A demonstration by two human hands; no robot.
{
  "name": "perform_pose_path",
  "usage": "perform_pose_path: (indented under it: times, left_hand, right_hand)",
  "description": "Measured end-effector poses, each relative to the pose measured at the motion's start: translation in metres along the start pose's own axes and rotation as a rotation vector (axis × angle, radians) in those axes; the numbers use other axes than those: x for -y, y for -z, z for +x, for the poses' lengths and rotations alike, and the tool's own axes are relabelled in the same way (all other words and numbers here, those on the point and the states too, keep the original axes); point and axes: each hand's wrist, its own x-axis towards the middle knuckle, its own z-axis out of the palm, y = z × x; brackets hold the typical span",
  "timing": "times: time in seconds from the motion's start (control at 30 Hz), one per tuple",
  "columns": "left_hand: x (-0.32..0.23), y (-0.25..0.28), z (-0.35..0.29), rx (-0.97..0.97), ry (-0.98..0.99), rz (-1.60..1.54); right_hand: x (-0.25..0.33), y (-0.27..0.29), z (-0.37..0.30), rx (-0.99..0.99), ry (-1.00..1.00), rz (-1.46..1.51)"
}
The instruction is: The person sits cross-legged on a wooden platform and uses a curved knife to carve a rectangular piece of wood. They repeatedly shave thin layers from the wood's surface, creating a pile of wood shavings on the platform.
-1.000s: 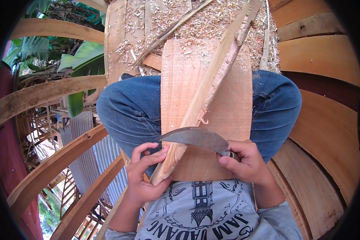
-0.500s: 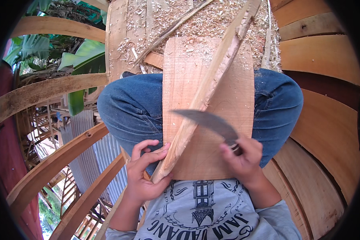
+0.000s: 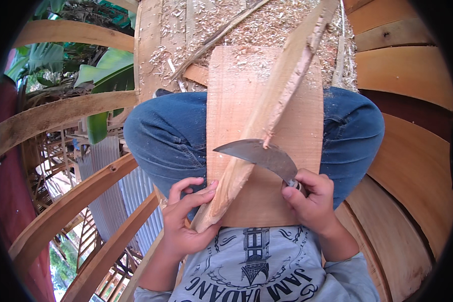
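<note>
A long strip of wood (image 3: 267,108) slants across a flat board (image 3: 297,151) on my lap. My left hand (image 3: 189,216) grips the strip's near end, thumb on one side and fingers on the other. My right hand (image 3: 312,199) is wrapped round the handle of a curved knife (image 3: 259,155). The blade lies across the strip about midway along, its tip pointing left. A small curl of wood (image 3: 268,140) stands at the blade's upper edge, on the strip's rough right side.
Wood shavings (image 3: 226,38) cover the planks beyond the board, where a thin dark stick (image 3: 216,38) lies. Wooden slats (image 3: 75,105) with gaps run along the left, with a green leaf (image 3: 110,70) outside. A plank wall (image 3: 402,70) curves up on the right.
The strip has rolled so more of its broad pale face shows. The knife has shifted slightly nearer me, and a curl of wood now stands at its blade.
</note>
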Motion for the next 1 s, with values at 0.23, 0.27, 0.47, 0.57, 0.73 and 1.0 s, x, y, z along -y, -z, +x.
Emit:
perform_pose_path:
  times: [0.23, 0.27, 0.47, 0.57, 0.73, 1.0]
  left_hand:
    - [0.002, 0.002, -0.002, 0.004, -0.023, 0.011]
    - [0.003, 0.001, -0.002, 0.0, -0.021, 0.006]
    - [0.006, 0.003, -0.004, 0.004, -0.015, 0.002]
    - [-0.001, 0.003, -0.002, 0.002, -0.017, 0.031]
    - [0.0, 0.001, 0.001, 0.005, -0.027, 0.027]
    - [0.003, -0.002, -0.002, -0.003, -0.017, 0.003]
  right_hand:
    - [-0.008, 0.008, 0.013, -0.526, 0.161, 0.075]
    - [0.003, 0.013, 0.012, -0.495, 0.148, 0.192]
    - [0.024, 0.02, 0.003, 0.16, 0.056, -0.029]
    - [0.014, 0.012, 0.005, 0.072, -0.103, 0.078]
    - [-0.006, 0.002, 0.004, -0.062, 0.155, -0.087]
    - [-0.017, -0.009, 0.009, -0.205, 0.415, -0.286]
